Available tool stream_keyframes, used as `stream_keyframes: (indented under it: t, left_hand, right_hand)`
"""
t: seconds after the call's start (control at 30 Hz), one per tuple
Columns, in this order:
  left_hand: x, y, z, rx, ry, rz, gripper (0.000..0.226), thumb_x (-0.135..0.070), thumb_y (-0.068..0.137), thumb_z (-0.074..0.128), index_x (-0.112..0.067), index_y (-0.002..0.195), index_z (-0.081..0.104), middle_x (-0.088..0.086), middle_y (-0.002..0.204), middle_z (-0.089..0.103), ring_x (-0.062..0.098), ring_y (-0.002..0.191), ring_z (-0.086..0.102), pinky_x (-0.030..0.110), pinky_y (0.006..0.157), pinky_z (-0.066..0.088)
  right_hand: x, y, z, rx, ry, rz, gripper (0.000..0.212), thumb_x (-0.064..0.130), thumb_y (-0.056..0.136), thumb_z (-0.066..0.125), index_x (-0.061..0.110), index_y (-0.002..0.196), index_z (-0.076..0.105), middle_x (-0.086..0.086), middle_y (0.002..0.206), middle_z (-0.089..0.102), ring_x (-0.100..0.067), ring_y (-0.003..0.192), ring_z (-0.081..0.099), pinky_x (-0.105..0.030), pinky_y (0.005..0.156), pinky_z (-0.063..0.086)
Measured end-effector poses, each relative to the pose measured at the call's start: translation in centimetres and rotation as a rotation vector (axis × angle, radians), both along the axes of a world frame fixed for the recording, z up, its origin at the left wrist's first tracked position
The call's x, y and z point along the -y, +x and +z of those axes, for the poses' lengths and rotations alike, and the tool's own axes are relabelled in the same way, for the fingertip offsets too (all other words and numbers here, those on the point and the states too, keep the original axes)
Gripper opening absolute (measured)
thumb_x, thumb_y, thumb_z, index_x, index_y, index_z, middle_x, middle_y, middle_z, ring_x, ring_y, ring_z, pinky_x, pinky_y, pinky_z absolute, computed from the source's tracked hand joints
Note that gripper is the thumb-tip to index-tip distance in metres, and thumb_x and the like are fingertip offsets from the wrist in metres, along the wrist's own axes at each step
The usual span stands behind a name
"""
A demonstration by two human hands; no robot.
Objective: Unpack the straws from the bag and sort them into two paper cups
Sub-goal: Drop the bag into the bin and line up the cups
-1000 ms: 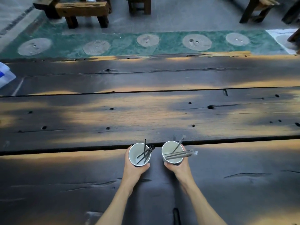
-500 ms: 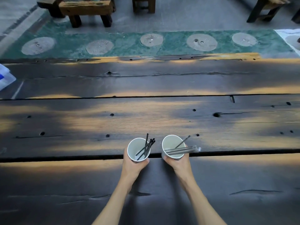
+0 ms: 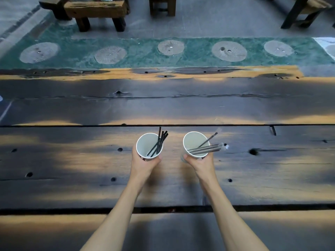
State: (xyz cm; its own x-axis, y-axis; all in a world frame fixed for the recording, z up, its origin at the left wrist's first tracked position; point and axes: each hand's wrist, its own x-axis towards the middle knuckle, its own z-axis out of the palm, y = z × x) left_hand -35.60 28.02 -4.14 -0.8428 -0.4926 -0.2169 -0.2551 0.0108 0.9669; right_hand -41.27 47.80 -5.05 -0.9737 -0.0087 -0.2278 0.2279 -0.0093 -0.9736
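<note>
Two white paper cups stand side by side over the middle plank of a dark wooden table [image 3: 72, 160]. My left hand [image 3: 143, 163] grips the left cup [image 3: 146, 144], which holds several thin black straws [image 3: 159, 143] leaning to the upper right. My right hand [image 3: 200, 164] grips the right cup [image 3: 193, 143]. It holds one thin black straw [image 3: 208, 139] and several straws in clear wrappers [image 3: 208, 148] that lie over its right rim. No bag is in view.
The table's far edge [image 3: 163, 75] borders a green floor strip with round stone discs [image 3: 169, 47]. Wooden benches [image 3: 96, 9] and table legs stand beyond it. Dark gaps run between the planks.
Both hands have carried the cups forward, from the near plank across the gap onto the middle plank, and the cups are a little further apart. The white-blue object at the left edge has left the view.
</note>
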Motion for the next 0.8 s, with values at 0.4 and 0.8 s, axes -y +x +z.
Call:
stream_keyframes:
  t: [0.4,0.8]
  left_hand:
    - [3.5,-11.9,-2.8,-0.012,0.009,-0.010,0.081,-0.018,0.062,0.089,-0.028,0.129,0.044,-0.005,0.124,0.063,0.011,0.114,0.061,0.042,0.102,0.049]
    - [3.9,-13.9,-5.6,-0.007,0.007,-0.013,0.081,-0.012,0.065,0.089,-0.029,0.128,0.042,-0.008,0.124,0.061,0.009,0.115,0.059,0.033,0.102,0.047]
  right_hand:
    - [3.6,-11.8,-2.3,-0.046,0.084,0.030,0.058,0.011,0.069,0.082,0.014,0.121,0.056,-0.008,0.114,0.070,-0.021,0.106,0.067,-0.046,0.099,0.052]
    - [4.7,-13.4,-5.6,0.025,0.091,0.012,0.075,0.022,0.064,0.088,0.015,0.127,0.049,-0.004,0.120,0.069,-0.019,0.112,0.065,-0.048,0.104,0.048]
